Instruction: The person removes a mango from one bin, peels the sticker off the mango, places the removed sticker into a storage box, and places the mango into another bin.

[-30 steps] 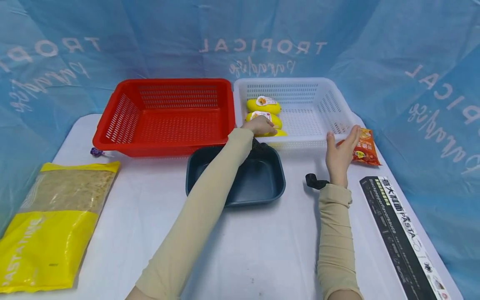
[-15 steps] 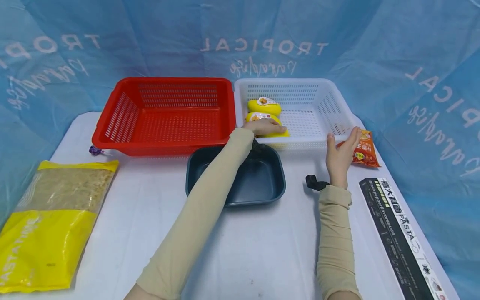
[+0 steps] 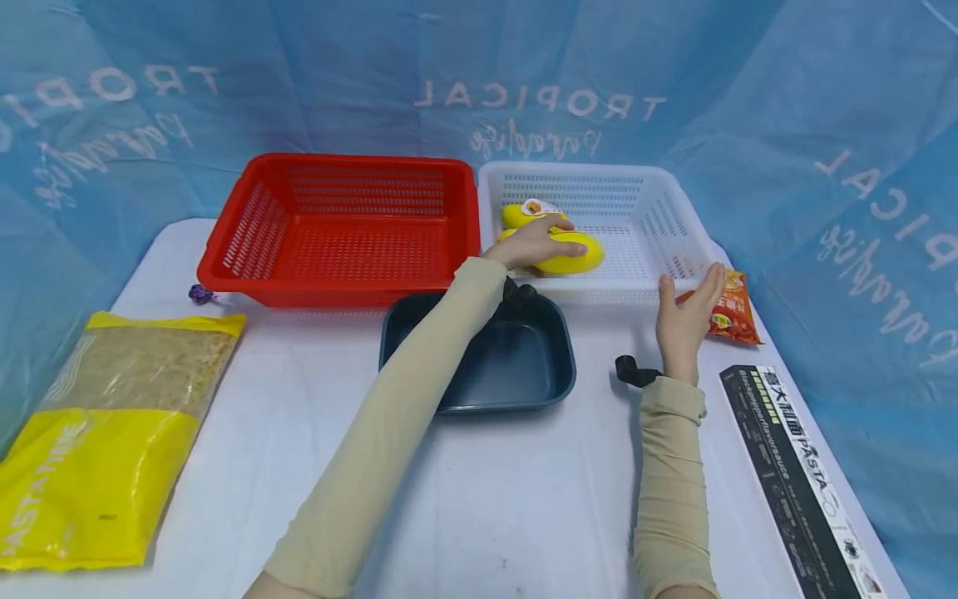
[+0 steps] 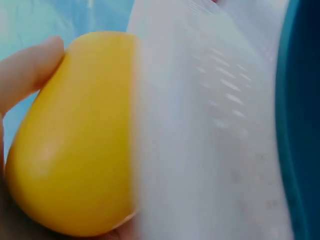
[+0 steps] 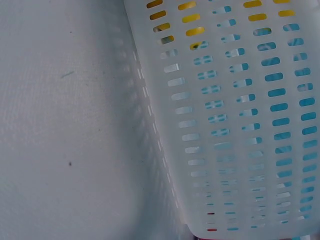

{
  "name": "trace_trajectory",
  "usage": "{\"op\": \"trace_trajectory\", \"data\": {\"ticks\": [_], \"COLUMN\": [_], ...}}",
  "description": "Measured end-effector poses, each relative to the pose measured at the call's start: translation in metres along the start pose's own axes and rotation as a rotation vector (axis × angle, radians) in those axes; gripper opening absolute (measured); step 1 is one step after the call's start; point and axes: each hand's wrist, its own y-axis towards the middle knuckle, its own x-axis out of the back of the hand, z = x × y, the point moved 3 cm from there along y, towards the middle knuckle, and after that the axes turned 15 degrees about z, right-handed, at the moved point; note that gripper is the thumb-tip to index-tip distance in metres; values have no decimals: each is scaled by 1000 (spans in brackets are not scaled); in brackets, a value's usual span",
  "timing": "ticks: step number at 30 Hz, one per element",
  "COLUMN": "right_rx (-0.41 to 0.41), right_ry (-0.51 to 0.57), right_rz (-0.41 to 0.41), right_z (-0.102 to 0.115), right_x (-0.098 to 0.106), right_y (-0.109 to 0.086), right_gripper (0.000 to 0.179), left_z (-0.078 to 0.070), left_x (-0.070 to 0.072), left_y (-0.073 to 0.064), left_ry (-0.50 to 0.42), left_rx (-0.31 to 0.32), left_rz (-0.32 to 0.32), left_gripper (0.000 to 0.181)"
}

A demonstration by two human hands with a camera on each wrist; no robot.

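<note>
In the head view, my left hand grips a smooth yellow mango by its side, just over the front part of the white basket. The same mango fills much of the left wrist view, with the thumb and fingers around it. Behind it in the basket lies another yellow mango with a white label; one more is mostly covered by the hand. My right hand, fingers straight and thumb apart, is at the basket's front right corner. Its fingers do not show in the right wrist view.
A red basket stands left of the white one. In front is a dark blue tray, partly under my left arm. A red snack packet and long black pasta box lie right; a yellow pasta bag and purple-wrapped candy lie left.
My left hand has taken hold of the front mango and lifted it slightly, up and to the right. My right hand stays at the basket's corner. The head view has shifted a little.
</note>
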Motion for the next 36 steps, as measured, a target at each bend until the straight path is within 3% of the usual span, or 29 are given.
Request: {"op": "trace_trajectory", "data": {"ticks": [6, 13, 18, 29, 36], "right_rx": [-12, -15, -10, -16, -6], "right_ry": [1, 4, -2, 0, -16], "right_rz": [-4, -5, -4, 5, 1], "right_z": [-1, -2, -1, 1, 1], "right_x": [1, 0, -2, -1, 0], "right_y": [-1, -1, -1, -2, -2], "right_gripper": [80, 80, 81, 80, 81], "left_z": [-3, 8, 13, 19, 19], "left_x": [3, -1, -5, -21, -40], "left_y": [-14, -26, -38, -80, -109], "left_ry": [-15, -52, -64, -47, -17], "left_rx": [-96, -165, -229, -320, -373], "left_rz": [-45, -143, -176, -252, -251], "left_gripper": [69, 73, 77, 71, 68]}}
